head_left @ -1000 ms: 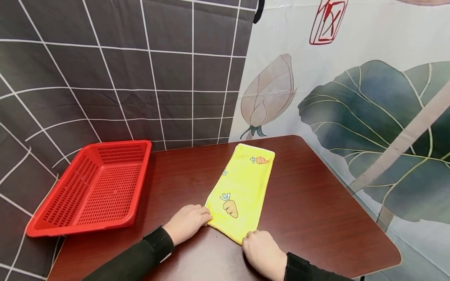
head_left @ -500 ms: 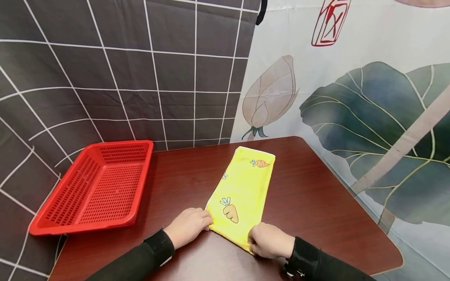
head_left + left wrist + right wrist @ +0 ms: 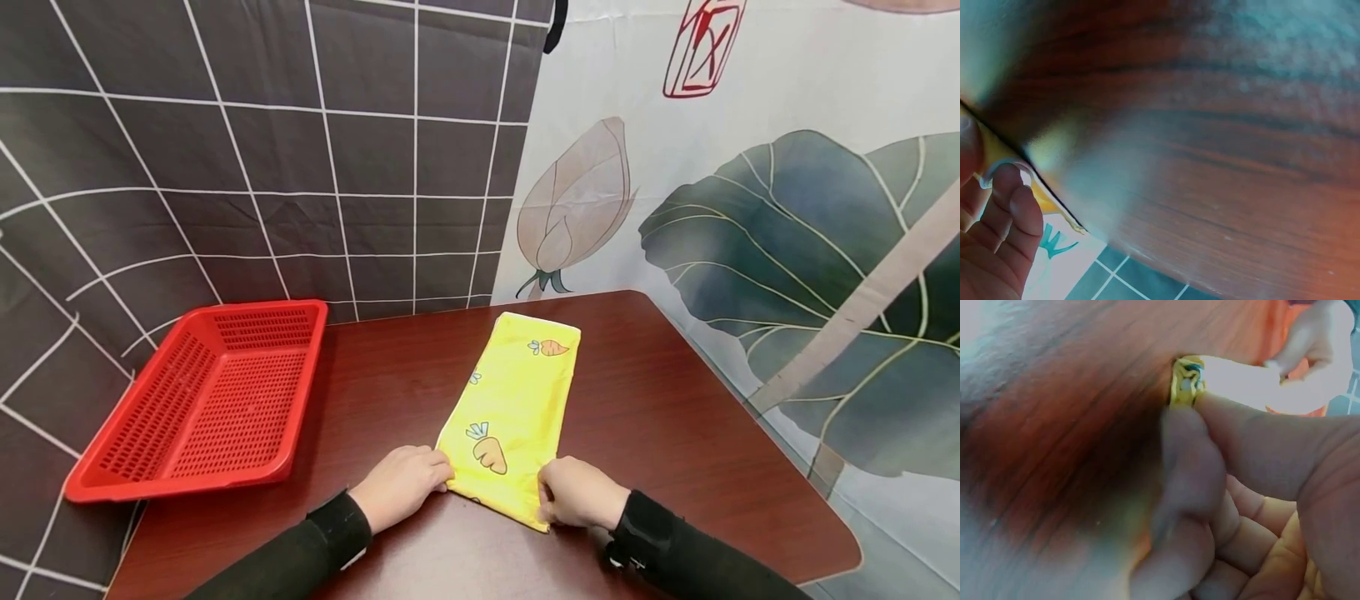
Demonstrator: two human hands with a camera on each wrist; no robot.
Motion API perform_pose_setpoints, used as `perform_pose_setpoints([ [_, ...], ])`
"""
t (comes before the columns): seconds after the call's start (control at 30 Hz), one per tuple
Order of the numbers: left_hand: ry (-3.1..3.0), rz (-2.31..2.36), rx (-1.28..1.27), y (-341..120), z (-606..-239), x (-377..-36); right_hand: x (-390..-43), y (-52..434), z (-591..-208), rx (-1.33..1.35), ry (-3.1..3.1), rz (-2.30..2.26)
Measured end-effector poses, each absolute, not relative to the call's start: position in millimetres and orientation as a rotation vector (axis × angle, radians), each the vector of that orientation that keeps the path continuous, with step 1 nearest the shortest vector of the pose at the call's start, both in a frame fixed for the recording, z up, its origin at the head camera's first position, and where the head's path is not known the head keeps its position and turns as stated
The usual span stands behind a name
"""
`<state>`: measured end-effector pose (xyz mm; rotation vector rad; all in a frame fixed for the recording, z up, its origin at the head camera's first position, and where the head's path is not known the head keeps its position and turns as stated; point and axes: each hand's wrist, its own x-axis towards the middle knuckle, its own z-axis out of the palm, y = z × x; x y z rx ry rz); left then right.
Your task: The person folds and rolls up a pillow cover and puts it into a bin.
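Note:
A yellow cloth (image 3: pixel 517 408) printed with carrots lies folded into a long strip on the dark wooden table (image 3: pixel 675 433). My left hand (image 3: pixel 405 482) pinches the strip's near left corner; the left wrist view shows curled fingers (image 3: pixel 1013 212) at the cloth's edge (image 3: pixel 1047 200). My right hand (image 3: pixel 573 492) pinches the near right corner, and in the right wrist view thumb and forefinger (image 3: pixel 1194 444) squeeze the yellow corner (image 3: pixel 1186 384). Both arms wear black sleeves.
A red perforated plastic basket (image 3: pixel 206 400) sits at the table's left edge, nothing in it. Behind the table hang a dark grid-patterned sheet (image 3: pixel 225 167) and a curtain printed with a lotus bud and leaf (image 3: pixel 787 208). The table's right edge (image 3: pixel 840 533) is rounded.
My right hand slid from the near edge round to the strip's right corner and now pinches it. The cloth's near end shifted slightly left. The left hand barely moved.

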<state>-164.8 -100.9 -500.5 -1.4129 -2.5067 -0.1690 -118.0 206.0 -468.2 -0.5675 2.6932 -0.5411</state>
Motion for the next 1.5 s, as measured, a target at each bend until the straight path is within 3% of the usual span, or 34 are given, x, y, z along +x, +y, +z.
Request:
perform_pose_setpoints([
  [0.33, -2.564, -0.181, -1.387, -101.5, -500.1, -165.7, -88.6, 188.1, -474.2, -1.104, 3.075, -0.025],
  [0.73, -2.916, -0.341, -1.308, -96.5, -487.2, -165.5, -82.2, 185.7, -480.9, -1.06, 3.145, -0.004],
  [1.1, -3.074, -0.627, -1.008, -94.4, -483.4, -164.1, -83.1, 185.4, -489.9, -1.213, 3.255, 0.092],
  [1.5, -3.093, -0.61, -1.009, -90.3, -486.2, -162.2, -78.2, 183.4, -480.5, -1.21, 3.098, 0.178],
])
